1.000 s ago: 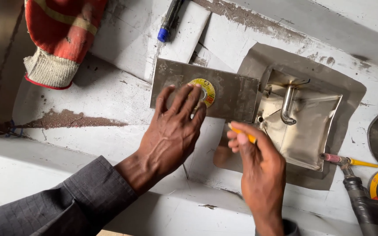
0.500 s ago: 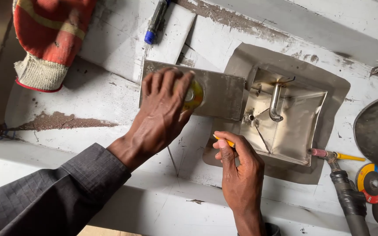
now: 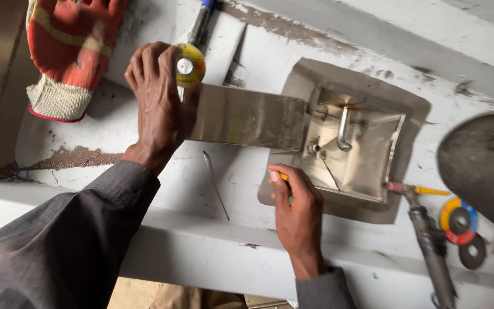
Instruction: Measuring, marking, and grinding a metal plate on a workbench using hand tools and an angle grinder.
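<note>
My left hand [image 3: 158, 103] grips a small yellow disc with a metal centre [image 3: 190, 64], held just off the left end of a flat steel strip [image 3: 247, 117]. The strip lies across the white bench and reaches a shiny square steel tray [image 3: 361, 151] with a bent metal rod inside. My right hand [image 3: 297, 209] rests by the tray's near left corner, fingers closed on a small yellow-orange object whose shape is mostly hidden.
A red and yellow work glove [image 3: 70, 51] lies at the upper left. A blue-capped marker [image 3: 201, 23] sits above the strip. At the right are a tool with a dark handle [image 3: 430, 240], coloured discs [image 3: 458, 220] and a dark round object [image 3: 481, 166].
My left hand has lifted the yellow disc off the steel strip and moved it left and away. My right hand has stayed by the tray's corner.
</note>
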